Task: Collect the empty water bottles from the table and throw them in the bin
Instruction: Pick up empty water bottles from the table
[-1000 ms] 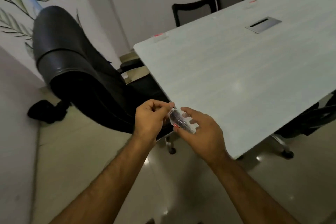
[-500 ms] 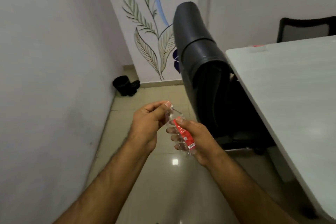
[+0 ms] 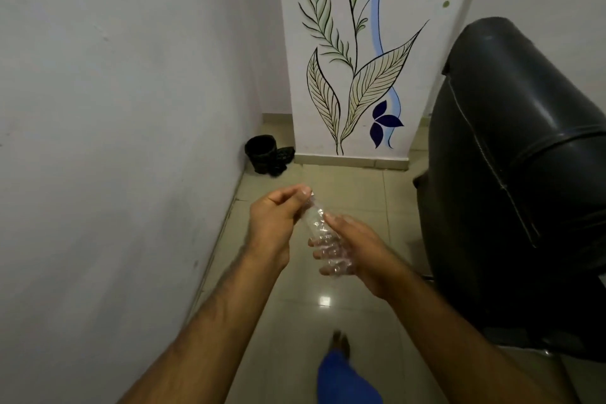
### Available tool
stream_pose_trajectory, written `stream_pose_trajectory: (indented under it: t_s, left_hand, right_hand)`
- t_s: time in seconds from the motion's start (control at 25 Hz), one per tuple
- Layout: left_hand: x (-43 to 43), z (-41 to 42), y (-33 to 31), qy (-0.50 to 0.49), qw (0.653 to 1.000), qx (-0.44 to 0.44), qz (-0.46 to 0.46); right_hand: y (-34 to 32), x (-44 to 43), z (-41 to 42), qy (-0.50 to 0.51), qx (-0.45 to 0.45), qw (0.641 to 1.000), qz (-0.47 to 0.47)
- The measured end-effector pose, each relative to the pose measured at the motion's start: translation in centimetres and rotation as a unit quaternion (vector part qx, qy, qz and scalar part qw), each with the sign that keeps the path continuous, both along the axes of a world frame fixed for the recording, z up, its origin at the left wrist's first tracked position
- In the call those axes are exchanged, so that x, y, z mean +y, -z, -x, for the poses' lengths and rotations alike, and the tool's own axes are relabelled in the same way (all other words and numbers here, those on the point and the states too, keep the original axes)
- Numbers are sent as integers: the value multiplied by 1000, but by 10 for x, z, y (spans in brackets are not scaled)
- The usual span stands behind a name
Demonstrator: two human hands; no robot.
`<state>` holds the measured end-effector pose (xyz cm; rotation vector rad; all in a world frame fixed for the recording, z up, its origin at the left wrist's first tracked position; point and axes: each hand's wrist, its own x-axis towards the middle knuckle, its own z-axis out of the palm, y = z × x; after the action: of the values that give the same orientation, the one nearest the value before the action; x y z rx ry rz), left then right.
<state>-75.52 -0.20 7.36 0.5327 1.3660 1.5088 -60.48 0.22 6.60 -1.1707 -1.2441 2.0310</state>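
Note:
A crumpled clear plastic water bottle (image 3: 319, 229) is held between both hands at chest height above the floor. My left hand (image 3: 275, 223) pinches its upper end between thumb and fingers. My right hand (image 3: 354, 246) wraps around its lower body, with the fingertips showing through the plastic. A small black bin (image 3: 261, 154) stands on the floor in the corner ahead, where the left wall meets the painted pillar. The table is out of view.
A plain wall runs along the left. A black leather office chair (image 3: 518, 167) fills the right side. A pillar with a painted leaf mural (image 3: 360, 75) stands ahead. Beige floor tiles (image 3: 347, 187) lead to the bin. My foot and blue trouser leg (image 3: 341, 371) show below.
The view has swung left from the table to the corner with the bin. Both hands have kept hold of the bottle, whose red label has turned out of sight.

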Motion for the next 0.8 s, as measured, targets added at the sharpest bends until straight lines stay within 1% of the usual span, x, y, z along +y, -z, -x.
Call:
stream_pose_trajectory:
  t_s: [0.04,0.08,0.12,0.16,0.24,0.28,0.36,0.48,0.56,0.64,0.72,0.8]
  left_hand:
    - [26,10,3,-16,1000,19,-1]
    - [55,19,5,-16,1000,25,-3]
    - [87,27,7,-1,1000,21,-3]
    - [114,33,6,21,1000,11,4]
    - [174,43,5,62,998,10,28]
    - [200,46,6,74,996,18,35]
    - [257,47,10,87,994,46,45]
    - [349,38,15,128,988,71,42]
    - [404,28,18,152,982,91,62]
    - [464,14,25,212,963,137,91]
    - [530,-5,35,297,931,185,108]
    - [599,-24,45,375,894,221,104]
  right_hand:
    - [4,22,13,25,-49,996,-66]
    - [12,48,26,50,-75,989,-117]
    - [20,77,37,72,-77,983,-147]
    - [25,102,42,86,-56,985,-141]
    - [31,161,48,85,9,994,-69]
    - [30,188,49,76,16,996,-37]
    - [31,242,50,91,-2,996,-5]
    - [31,318,48,173,-31,984,-3]
    - [30,359,41,227,-45,973,7]
    - [35,405,29,293,-55,955,15]
    - [48,453,15,378,-71,923,11]
    - [63,501,4,448,-83,890,5]
